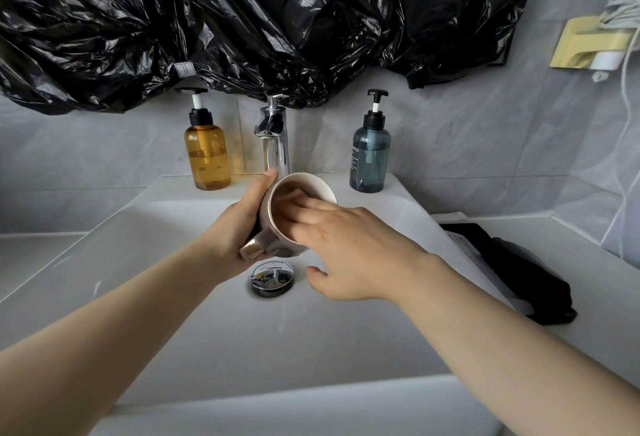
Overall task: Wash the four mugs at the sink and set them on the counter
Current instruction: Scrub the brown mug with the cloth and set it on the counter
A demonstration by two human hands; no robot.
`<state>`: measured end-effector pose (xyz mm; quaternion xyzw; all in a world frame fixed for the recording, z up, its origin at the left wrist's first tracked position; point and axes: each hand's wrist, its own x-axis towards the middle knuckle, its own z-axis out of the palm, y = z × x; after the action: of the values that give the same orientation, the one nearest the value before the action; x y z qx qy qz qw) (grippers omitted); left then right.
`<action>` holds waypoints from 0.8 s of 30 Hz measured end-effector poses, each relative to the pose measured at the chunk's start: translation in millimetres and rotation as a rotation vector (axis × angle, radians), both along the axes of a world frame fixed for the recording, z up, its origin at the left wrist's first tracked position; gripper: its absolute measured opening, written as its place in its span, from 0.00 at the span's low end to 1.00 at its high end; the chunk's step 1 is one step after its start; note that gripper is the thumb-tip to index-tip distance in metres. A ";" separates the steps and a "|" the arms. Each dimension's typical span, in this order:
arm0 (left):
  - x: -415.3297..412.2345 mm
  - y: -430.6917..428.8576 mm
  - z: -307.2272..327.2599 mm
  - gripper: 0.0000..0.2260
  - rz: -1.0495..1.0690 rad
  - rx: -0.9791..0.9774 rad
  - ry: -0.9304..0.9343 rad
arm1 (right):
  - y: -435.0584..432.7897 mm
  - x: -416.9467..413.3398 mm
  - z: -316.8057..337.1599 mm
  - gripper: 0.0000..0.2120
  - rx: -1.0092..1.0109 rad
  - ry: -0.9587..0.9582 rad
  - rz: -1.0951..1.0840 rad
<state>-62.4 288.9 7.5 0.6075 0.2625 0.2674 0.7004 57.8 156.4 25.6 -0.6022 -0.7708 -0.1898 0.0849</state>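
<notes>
A pinkish-brown mug with a pale inside is tilted over the white sink, its mouth turned toward me and its handle low on the left. My left hand grips the mug round its outer wall, thumb near the rim. The fingers of my right hand reach into the mug's mouth and look blurred; the thumb hangs outside below. A thin stream of water runs from the chrome faucet just behind the mug. No other mugs are in view.
An amber pump bottle stands left of the faucet and a blue-grey one on the right. The chrome drain plug lies below the mug. A black object rests on the right counter. Black plastic sheeting hangs above.
</notes>
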 end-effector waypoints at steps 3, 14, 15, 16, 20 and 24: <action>-0.4 -0.5 0.1 0.36 -0.020 0.006 0.029 | 5.0 -4.3 -1.8 0.31 -0.018 -0.038 -0.076; 4.4 0.4 -8.7 0.36 0.001 0.046 0.031 | 6.9 -10.0 -1.4 0.19 -0.093 -0.028 -0.243; 4.6 1.2 -10.4 0.36 0.010 0.051 0.035 | 6.6 -8.0 -0.3 0.18 -0.108 -0.014 -0.227; 4.8 0.0 -11.1 0.35 0.017 0.051 0.046 | 6.0 -5.8 0.6 0.17 -0.128 0.011 -0.209; 6.0 -2.1 -9.5 0.33 0.026 0.057 0.063 | 4.0 -0.1 2.1 0.16 -0.175 0.114 -0.144; 4.4 1.7 -9.4 0.38 0.042 0.049 0.045 | 5.0 -0.2 2.3 0.13 -0.157 0.239 -0.093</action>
<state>-57.9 290.6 -1.9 0.6247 0.2842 0.2747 0.6734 57.5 161.4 28.0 -0.6604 -0.7390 -0.0596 0.1197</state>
